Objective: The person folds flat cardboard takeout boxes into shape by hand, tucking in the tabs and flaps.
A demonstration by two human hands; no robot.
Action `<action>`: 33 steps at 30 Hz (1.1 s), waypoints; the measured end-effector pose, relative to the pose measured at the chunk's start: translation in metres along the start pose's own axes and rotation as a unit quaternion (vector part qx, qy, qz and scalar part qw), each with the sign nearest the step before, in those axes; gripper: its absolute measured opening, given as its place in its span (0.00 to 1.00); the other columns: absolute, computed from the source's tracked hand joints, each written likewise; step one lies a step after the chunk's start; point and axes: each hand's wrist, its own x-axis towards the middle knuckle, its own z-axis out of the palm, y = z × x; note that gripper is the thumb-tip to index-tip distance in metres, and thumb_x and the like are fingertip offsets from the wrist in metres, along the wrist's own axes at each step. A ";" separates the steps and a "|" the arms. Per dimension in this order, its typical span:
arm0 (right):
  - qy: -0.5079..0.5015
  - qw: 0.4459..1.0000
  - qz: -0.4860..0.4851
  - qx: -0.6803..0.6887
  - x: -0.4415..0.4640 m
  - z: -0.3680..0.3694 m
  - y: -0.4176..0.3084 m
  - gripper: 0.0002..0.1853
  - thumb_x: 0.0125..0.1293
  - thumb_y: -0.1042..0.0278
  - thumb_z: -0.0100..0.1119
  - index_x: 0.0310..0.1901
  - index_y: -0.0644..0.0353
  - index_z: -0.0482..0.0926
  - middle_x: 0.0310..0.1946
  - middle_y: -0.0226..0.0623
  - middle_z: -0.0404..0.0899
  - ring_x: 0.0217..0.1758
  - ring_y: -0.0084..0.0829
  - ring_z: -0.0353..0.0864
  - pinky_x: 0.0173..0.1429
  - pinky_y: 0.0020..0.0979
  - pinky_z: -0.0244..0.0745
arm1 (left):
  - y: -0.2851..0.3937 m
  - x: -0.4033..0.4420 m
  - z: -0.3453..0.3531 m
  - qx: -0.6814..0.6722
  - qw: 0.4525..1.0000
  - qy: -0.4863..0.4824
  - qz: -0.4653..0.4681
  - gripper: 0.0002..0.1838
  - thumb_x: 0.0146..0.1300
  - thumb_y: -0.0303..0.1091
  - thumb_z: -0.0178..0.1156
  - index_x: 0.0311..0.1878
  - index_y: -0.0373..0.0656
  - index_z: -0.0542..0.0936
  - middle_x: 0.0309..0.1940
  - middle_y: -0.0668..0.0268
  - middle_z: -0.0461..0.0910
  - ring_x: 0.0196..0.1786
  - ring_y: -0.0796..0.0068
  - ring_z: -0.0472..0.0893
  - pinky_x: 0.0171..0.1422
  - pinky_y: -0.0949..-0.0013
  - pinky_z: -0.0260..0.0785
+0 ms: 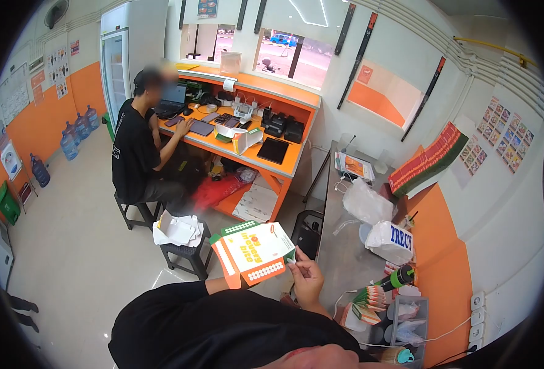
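A flattened cardboard box [250,252] with orange, white and green panels and yellow lettering is held up in front of me. My right hand [307,280] pinches its green corner flap at the right edge. The box hides my left hand; only that forearm shows, running behind the box's lower left edge. Below and left of the box, a dark stool [189,251] carries folded white cartons [180,230]. To the right of my right hand, a stack of folded orange and green boxes [368,301] lies on the metal counter [330,246].
A person in black [134,144] sits on a stool at the orange desk [290,161], which holds a laptop, phones and devices. Plastic bags [367,202], a green-capped black bottle [398,278] and a grey bin [408,326] stand along the right counter.
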 end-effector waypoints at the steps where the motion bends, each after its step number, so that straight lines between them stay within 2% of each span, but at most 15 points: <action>1: -0.001 1.000 -0.002 0.001 0.000 0.000 0.001 0.03 0.65 0.86 0.61 0.39 0.71 0.78 0.65 0.61 0.71 0.62 0.34 0.78 0.63 0.31 0.75 | 0.000 -0.001 0.000 -0.002 1.000 -0.001 -0.003 0.21 0.68 0.42 0.63 0.57 0.38 0.77 0.52 0.59 0.81 0.55 0.67 0.80 0.58 0.65 0.71; 3: 0.003 1.000 0.005 -0.020 0.001 -0.002 0.004 0.05 0.62 0.84 0.66 0.38 0.71 0.79 0.62 0.62 0.73 0.61 0.38 0.80 0.62 0.33 0.78 | -0.001 -0.003 -0.001 -0.008 1.000 -0.005 -0.009 0.21 0.68 0.42 0.63 0.57 0.38 0.77 0.52 0.58 0.81 0.55 0.66 0.80 0.57 0.65 0.71; 10: -0.010 0.997 -0.009 -0.073 0.002 -0.003 0.007 0.04 0.61 0.83 0.66 0.37 0.70 0.81 0.61 0.59 0.75 0.59 0.36 0.81 0.60 0.32 0.79 | -0.001 0.002 -0.001 -0.065 0.997 -0.012 -0.037 0.21 0.68 0.42 0.63 0.57 0.38 0.77 0.52 0.58 0.81 0.55 0.66 0.80 0.57 0.65 0.71; 13: -0.005 0.997 0.006 -0.078 0.003 -0.005 0.013 0.03 0.61 0.84 0.66 0.36 0.70 0.81 0.60 0.57 0.76 0.58 0.36 0.82 0.59 0.32 0.80 | -0.001 0.011 0.004 -0.099 0.994 -0.001 -0.048 0.21 0.68 0.42 0.63 0.57 0.38 0.77 0.52 0.58 0.81 0.55 0.66 0.80 0.57 0.65 0.71; 15: -0.040 0.992 0.018 -0.116 0.004 -0.007 0.013 0.03 0.64 0.87 0.61 0.37 0.71 0.78 0.65 0.60 0.71 0.63 0.39 0.78 0.65 0.34 0.75 | 0.000 0.014 0.006 -0.110 0.993 0.001 -0.052 0.21 0.68 0.42 0.63 0.57 0.38 0.77 0.52 0.58 0.81 0.55 0.66 0.80 0.57 0.64 0.72; 19: -0.050 0.993 0.031 -0.106 0.003 -0.012 0.026 0.03 0.64 0.88 0.60 0.36 0.71 0.78 0.65 0.60 0.71 0.63 0.40 0.78 0.65 0.34 0.75 | 0.001 0.016 0.010 -0.122 0.991 0.004 -0.056 0.21 0.68 0.42 0.63 0.56 0.38 0.77 0.52 0.57 0.81 0.55 0.65 0.80 0.57 0.64 0.72; 22: -0.083 0.994 0.022 -0.074 0.001 -0.011 0.031 0.07 0.65 0.88 0.59 0.42 0.68 0.76 0.64 0.59 0.71 0.63 0.40 0.78 0.65 0.35 0.75 | 0.002 0.019 0.014 -0.129 0.990 0.004 -0.056 0.21 0.68 0.42 0.63 0.56 0.38 0.77 0.52 0.57 0.81 0.55 0.65 0.80 0.57 0.64 0.72; 24: -0.099 0.992 0.036 -0.071 -0.003 -0.003 0.019 0.13 0.65 0.86 0.60 0.50 0.66 0.72 0.65 0.58 0.71 0.63 0.39 0.78 0.63 0.35 0.77 | 0.002 0.020 0.015 -0.129 0.990 0.004 -0.055 0.21 0.68 0.42 0.63 0.56 0.38 0.77 0.52 0.57 0.81 0.55 0.65 0.80 0.57 0.64 0.72; 25: -0.099 0.992 0.036 -0.072 -0.006 -0.001 0.013 0.13 0.65 0.86 0.60 0.50 0.66 0.72 0.65 0.58 0.71 0.63 0.39 0.78 0.63 0.35 0.77 | 0.002 0.019 0.015 -0.129 0.990 0.003 -0.054 0.21 0.68 0.42 0.63 0.56 0.38 0.77 0.52 0.57 0.81 0.55 0.65 0.80 0.57 0.64 0.72; 27: -0.117 0.981 0.074 -0.135 -0.010 0.003 0.006 0.17 0.66 0.83 0.61 0.54 0.64 0.69 0.61 0.54 0.74 0.63 0.37 0.78 0.57 0.33 0.81 | 0.001 0.019 0.016 -0.132 0.990 0.001 -0.057 0.21 0.68 0.42 0.63 0.56 0.38 0.77 0.52 0.57 0.81 0.55 0.65 0.80 0.57 0.64 0.72; 31: -0.068 0.985 0.103 -0.118 -0.015 -0.001 0.020 0.15 0.67 0.80 0.62 0.51 0.64 0.69 0.56 0.47 0.78 0.61 0.35 0.79 0.49 0.30 0.82 | 0.003 0.022 0.020 -0.138 0.989 -0.002 -0.056 0.21 0.68 0.43 0.63 0.56 0.38 0.77 0.52 0.57 0.81 0.55 0.64 0.80 0.57 0.64 0.72; 33: -0.033 0.991 0.112 -0.065 -0.015 -0.004 0.025 0.13 0.68 0.78 0.62 0.49 0.63 0.68 0.51 0.42 0.80 0.59 0.33 0.80 0.45 0.28 0.82 | 0.004 0.024 0.023 -0.142 0.988 -0.003 -0.056 0.21 0.68 0.43 0.63 0.56 0.38 0.77 0.52 0.57 0.80 0.55 0.64 0.80 0.57 0.64 0.72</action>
